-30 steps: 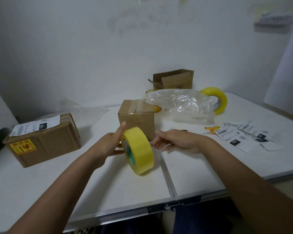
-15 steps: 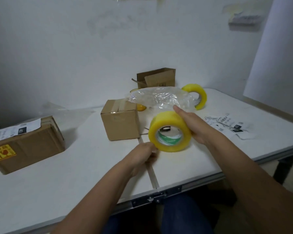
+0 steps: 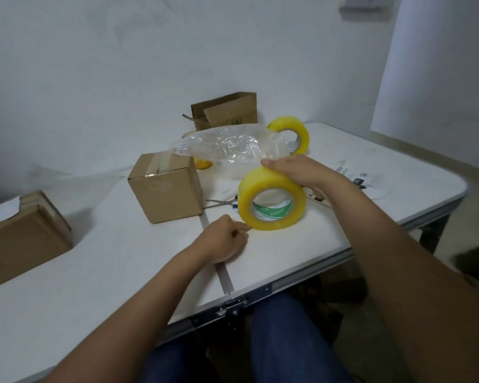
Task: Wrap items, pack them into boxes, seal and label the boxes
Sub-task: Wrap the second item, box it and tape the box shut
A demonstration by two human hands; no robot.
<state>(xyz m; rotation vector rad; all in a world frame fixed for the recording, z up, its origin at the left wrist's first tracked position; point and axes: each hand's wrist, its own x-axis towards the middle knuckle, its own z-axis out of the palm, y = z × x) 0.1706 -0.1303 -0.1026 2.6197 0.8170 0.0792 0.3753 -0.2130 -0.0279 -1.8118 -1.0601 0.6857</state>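
My right fingers [image 3: 274,164] grip the tape [image 3: 271,200]; my left hand [image 3: 224,240] pinches its edge, near the table's [image 3: 94,272] front edge beside a taped box [image 3: 166,186].

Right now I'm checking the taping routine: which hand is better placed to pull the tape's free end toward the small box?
Probably the left hand: its fingertips are at the lower rim of the tape roll, nearest the small box. The right hand grips the roll's top, steadying it.

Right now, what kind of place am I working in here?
Most likely a small home or back-room parcel-packing station, not a warehouse: a white folding table against a bare wall, taped cardboard boxes, yellow tape rolls and loose shipping labels.
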